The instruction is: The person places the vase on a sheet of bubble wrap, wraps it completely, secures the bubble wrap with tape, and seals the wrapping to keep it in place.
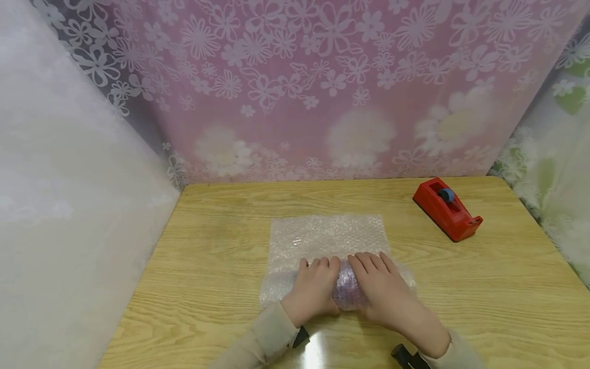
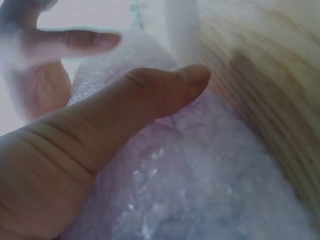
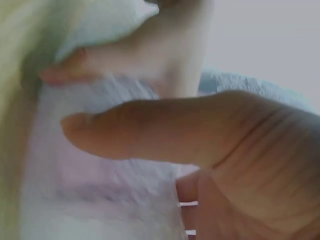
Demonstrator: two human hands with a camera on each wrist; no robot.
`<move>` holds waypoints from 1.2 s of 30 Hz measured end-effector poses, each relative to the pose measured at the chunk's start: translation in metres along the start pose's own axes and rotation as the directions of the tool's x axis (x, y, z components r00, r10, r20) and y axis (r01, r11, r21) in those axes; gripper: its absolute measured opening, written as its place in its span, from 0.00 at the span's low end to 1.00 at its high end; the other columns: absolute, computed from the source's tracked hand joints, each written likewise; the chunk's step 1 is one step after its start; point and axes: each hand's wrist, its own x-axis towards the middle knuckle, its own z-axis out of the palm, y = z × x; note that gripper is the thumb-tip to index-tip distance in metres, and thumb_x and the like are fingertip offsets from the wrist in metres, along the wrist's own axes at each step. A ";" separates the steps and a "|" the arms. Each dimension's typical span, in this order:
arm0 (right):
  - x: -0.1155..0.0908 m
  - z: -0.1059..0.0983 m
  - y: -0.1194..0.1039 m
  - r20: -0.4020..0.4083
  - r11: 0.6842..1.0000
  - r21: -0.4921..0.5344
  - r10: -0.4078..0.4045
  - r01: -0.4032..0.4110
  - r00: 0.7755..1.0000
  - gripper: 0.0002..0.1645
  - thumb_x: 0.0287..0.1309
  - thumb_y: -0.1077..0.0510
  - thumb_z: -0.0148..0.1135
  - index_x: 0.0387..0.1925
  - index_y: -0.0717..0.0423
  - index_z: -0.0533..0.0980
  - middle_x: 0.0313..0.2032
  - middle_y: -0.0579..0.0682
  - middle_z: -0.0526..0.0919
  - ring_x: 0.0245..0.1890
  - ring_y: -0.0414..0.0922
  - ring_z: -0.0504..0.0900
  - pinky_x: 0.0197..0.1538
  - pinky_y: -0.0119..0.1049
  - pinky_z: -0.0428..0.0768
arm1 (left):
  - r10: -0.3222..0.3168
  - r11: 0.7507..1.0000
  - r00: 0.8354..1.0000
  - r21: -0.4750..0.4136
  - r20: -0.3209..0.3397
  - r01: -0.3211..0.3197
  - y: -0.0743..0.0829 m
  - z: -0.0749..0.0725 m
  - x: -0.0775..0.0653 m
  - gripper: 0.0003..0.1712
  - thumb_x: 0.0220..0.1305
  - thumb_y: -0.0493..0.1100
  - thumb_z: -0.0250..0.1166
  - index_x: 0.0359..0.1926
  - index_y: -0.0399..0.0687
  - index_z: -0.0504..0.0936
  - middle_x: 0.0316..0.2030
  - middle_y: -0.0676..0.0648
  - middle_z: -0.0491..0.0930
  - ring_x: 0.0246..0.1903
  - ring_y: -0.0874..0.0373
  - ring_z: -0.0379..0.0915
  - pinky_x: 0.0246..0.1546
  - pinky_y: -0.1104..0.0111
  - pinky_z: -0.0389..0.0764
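Both hands grip a roll of bubble wrap [image 1: 348, 289] around a purplish object, whose kind the wrap hides. On its left part my left hand [image 1: 315, 287] curls over the top, and the left wrist view has that thumb lying across the near side of the wrap [image 2: 200, 175]. Close beside it, my right hand [image 1: 384, 292] holds the right part, fingers over the far side and thumb against the near side of the wrap [image 3: 85, 170]. Beyond the fingers, a flat stretch of the bubble wrap sheet [image 1: 327, 233] lies on the table.
A red tape dispenser [image 1: 447, 210] with a blue-cored roll stands at the right rear of the wooden table [image 1: 207, 256]. Pink flowered cloth [image 1: 295, 92] hangs behind the table, with pale cloth [image 1: 69, 205] along the left side and more flowered cloth at the right.
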 end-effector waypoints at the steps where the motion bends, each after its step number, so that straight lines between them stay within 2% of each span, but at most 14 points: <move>1: -0.002 0.002 -0.003 -0.010 1.000 -0.003 0.010 -0.010 1.000 0.59 0.29 0.53 0.83 0.66 0.65 0.65 0.62 0.64 0.71 0.64 0.64 0.67 0.64 0.67 0.60 | -0.009 1.000 1.000 -0.010 0.012 0.009 0.000 0.000 0.001 0.48 0.28 0.66 0.83 0.48 0.49 0.72 0.36 0.50 0.78 0.38 0.53 0.77 0.41 0.53 0.75; 4: -0.008 0.007 -0.010 -0.037 0.999 0.008 0.042 -0.041 0.998 0.65 0.22 0.61 0.82 0.69 0.64 0.62 0.67 0.65 0.66 0.67 0.65 0.61 0.66 0.68 0.54 | -0.031 0.999 0.999 -0.028 0.023 0.032 0.000 -0.002 0.002 0.48 0.26 0.64 0.84 0.48 0.48 0.72 0.37 0.49 0.79 0.37 0.53 0.78 0.41 0.52 0.75; 8: -0.010 0.018 -0.016 -0.112 0.997 -0.003 0.075 -0.076 0.991 0.65 0.20 0.62 0.81 0.69 0.64 0.62 0.65 0.64 0.68 0.67 0.65 0.62 0.66 0.68 0.53 | -0.045 0.999 0.999 -0.026 0.024 0.046 0.001 -0.005 0.003 0.49 0.24 0.63 0.85 0.47 0.48 0.72 0.36 0.48 0.80 0.37 0.52 0.78 0.40 0.53 0.74; 12: -0.010 0.032 -0.016 -0.180 0.994 -0.042 0.095 -0.104 0.979 0.60 0.23 0.64 0.75 0.68 0.64 0.63 0.61 0.64 0.71 0.63 0.65 0.66 0.65 0.68 0.54 | -0.057 0.998 0.997 -0.034 0.042 0.059 0.003 -0.007 0.005 0.51 0.24 0.61 0.86 0.50 0.46 0.73 0.38 0.46 0.81 0.39 0.51 0.79 0.43 0.50 0.74; 18: -0.002 0.045 -0.010 -0.288 0.993 -0.084 0.058 -0.085 0.956 0.54 0.21 0.69 0.72 0.62 0.64 0.67 0.56 0.63 0.74 0.57 0.61 0.71 0.62 0.67 0.60 | -0.085 0.992 0.991 -0.083 0.099 0.094 0.001 -0.007 0.010 0.54 0.25 0.59 0.85 0.55 0.43 0.72 0.40 0.46 0.81 0.39 0.51 0.79 0.46 0.48 0.74; 25: 0.004 0.048 -0.004 -0.303 0.995 -0.042 0.070 -0.087 0.950 0.54 0.17 0.70 0.72 0.60 0.64 0.69 0.53 0.62 0.76 0.54 0.61 0.74 0.60 0.69 0.62 | -0.079 0.987 0.990 -0.130 0.120 0.095 -0.002 -0.007 0.016 0.58 0.23 0.59 0.85 0.56 0.44 0.66 0.38 0.47 0.81 0.36 0.53 0.78 0.41 0.53 0.72; 29: 0.006 0.048 -0.002 -0.302 0.996 -0.007 0.078 -0.084 0.950 0.54 0.18 0.68 0.74 0.60 0.64 0.69 0.52 0.61 0.76 0.53 0.60 0.75 0.60 0.69 0.62 | -0.064 0.991 0.992 -0.111 0.106 0.076 -0.003 -0.008 0.016 0.58 0.23 0.61 0.85 0.56 0.45 0.67 0.39 0.47 0.81 0.38 0.52 0.77 0.39 0.56 0.71; 32: 0.008 0.048 -0.001 -0.308 0.995 0.019 0.097 -0.096 0.946 0.54 0.16 0.65 0.77 0.58 0.64 0.70 0.50 0.60 0.77 0.51 0.61 0.75 0.59 0.69 0.62 | -0.043 0.997 0.997 -0.065 0.062 0.047 -0.003 -0.011 0.014 0.55 0.22 0.64 0.85 0.53 0.48 0.70 0.42 0.47 0.77 0.42 0.51 0.72 0.37 0.59 0.70; 36: 0.010 0.047 0.000 -0.305 0.993 0.048 0.116 -0.107 0.945 0.55 0.14 0.61 0.80 0.56 0.63 0.70 0.49 0.60 0.76 0.47 0.61 0.75 0.57 0.70 0.62 | -0.031 0.999 1.000 0.020 0.003 0.031 0.001 -0.015 0.011 0.53 0.22 0.69 0.83 0.51 0.49 0.75 0.45 0.46 0.71 0.45 0.49 0.66 0.39 0.58 0.71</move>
